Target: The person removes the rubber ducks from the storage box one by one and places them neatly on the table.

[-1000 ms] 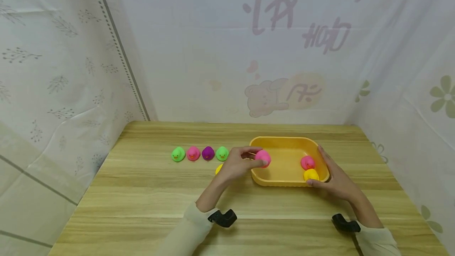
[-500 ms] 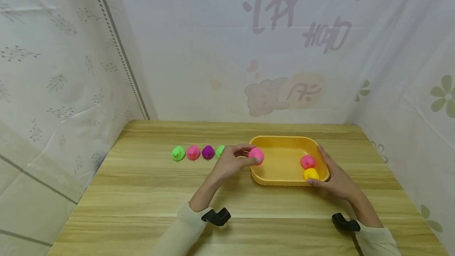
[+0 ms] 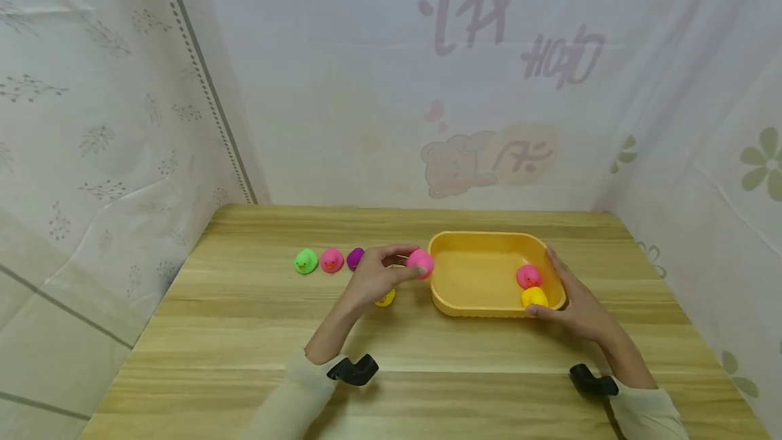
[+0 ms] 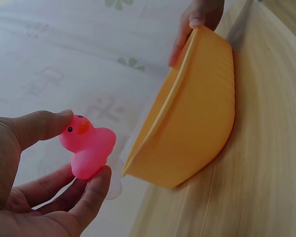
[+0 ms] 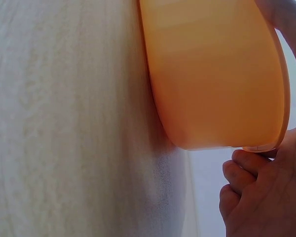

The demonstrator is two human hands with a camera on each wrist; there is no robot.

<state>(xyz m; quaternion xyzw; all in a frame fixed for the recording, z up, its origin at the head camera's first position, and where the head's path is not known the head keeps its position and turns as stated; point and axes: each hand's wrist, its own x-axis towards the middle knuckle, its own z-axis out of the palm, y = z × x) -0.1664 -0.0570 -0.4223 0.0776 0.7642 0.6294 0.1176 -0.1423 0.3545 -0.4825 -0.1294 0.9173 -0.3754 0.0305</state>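
Observation:
Between thumb and fingertips my left hand (image 3: 370, 278) pinches a pink rubber duck (image 3: 421, 263), held just outside the left rim of a yellow plastic basin (image 3: 436, 301). The left wrist view shows that pink duck (image 4: 86, 145) from close by, its orange beak turned toward the thumb. My right hand (image 3: 580, 311) grips the basin's right end, thumb over the front rim and fingers along the far side. Inside the basin, at its right end, sit another pink duck (image 3: 529, 277) and a yellow duck (image 3: 535, 297).
Left of the basin, a green duck (image 3: 305, 261), a pink duck (image 3: 332, 260) and a purple duck (image 3: 355, 259) stand in a row, the purple one partly behind my left hand. A yellow duck (image 3: 385, 297) shows below that hand. Patterned cloth (image 3: 336, 100) hangs behind the wooden table (image 3: 232, 345).
My left hand has moved left with the pink duck, from above the basin to outside its left rim. It now covers the row's second green duck. The right hand and basin have stayed put.

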